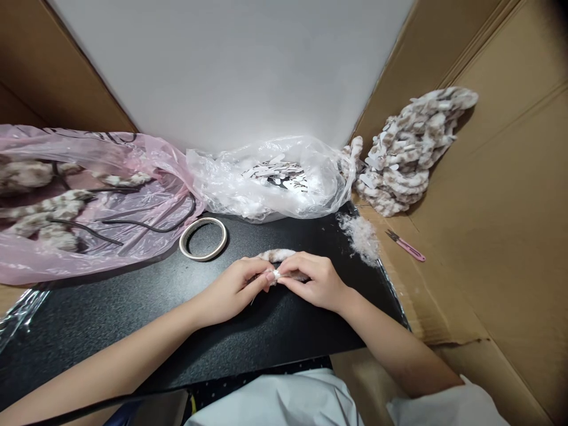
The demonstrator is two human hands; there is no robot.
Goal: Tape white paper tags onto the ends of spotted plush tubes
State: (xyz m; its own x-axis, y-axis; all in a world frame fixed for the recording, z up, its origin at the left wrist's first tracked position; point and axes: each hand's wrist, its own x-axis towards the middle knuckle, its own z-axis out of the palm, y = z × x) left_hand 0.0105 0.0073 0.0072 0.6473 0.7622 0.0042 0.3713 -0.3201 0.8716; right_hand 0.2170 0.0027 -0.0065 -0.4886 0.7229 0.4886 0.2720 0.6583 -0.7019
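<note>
A white and brown furry strip (278, 255) curves behind my fingertips above the black table (186, 331). My left hand (235, 288) pinches one end of it, where a small white piece shows between the fingers. From the other side my right hand (316, 280) pinches the furry strip beside that white piece, fingertips nearly touching those of the left. A thin pointed thing juts down below the left fingers, too small to identify. Part of the strip is hidden behind both hands.
A tape roll (203, 239) lies behind my left hand. Beyond are a pink bag (146, 236) with furry pieces and dark cords, and a clear bag (231, 189) of white cut pieces. Rightward lie white fluff (360, 238), pink snips (410, 248) and a furry pile (408, 154) against cardboard.
</note>
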